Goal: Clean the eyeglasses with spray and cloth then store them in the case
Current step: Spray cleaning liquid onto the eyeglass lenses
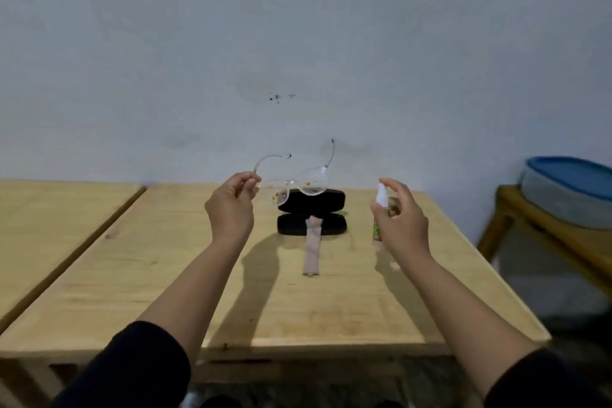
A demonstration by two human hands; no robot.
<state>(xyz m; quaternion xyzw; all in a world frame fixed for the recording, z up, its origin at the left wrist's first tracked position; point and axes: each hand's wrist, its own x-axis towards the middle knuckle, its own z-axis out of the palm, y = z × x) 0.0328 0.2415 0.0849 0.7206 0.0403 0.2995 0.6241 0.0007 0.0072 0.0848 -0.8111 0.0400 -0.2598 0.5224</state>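
Observation:
My left hand (231, 205) pinches one temple of the clear-framed eyeglasses (308, 180) and holds them up above the table, temples unfolded; the lenses carry orange-brown specks. My right hand (399, 222) grips a small white spray bottle (381, 199) upright, its nozzle toward the glasses, a finger over the top. Behind and below the glasses, a black eyeglass case (311, 212) lies open on the wooden table (165, 275). A narrow beige cloth (312, 250) lies stretched from the case toward me.
A second wooden table (49, 225) adjoins on the left with a gap between. A pale wall stands just behind the tables. At the right, a low wooden bench (546, 235) carries a grey tub with a blue lid (569, 189).

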